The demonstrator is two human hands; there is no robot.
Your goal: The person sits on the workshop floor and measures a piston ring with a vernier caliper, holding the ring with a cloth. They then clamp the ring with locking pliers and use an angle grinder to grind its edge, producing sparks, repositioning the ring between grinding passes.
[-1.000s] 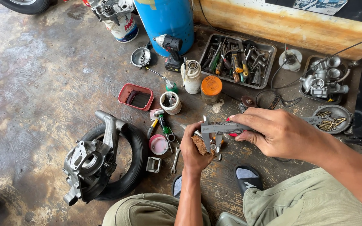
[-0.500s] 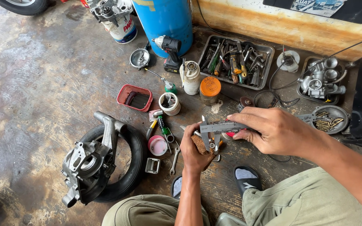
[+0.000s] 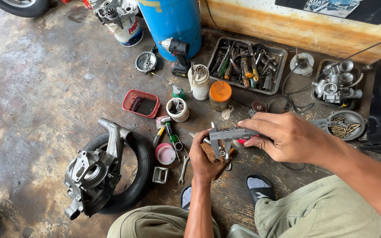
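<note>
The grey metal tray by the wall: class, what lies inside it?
The grey metal tray holds a jumble of hand tools: wrenches, screwdrivers and pliers with coloured grips. They overlap, so the tray's floor and any pieces lying underneath are covered.

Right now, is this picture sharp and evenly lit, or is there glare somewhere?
Head view: sharp across the hands and the caliper; soft, even daylight with faint shadows; a pale sheen on the wet-looking concrete floor at left; edges bow slightly from the wide lens.
</note>
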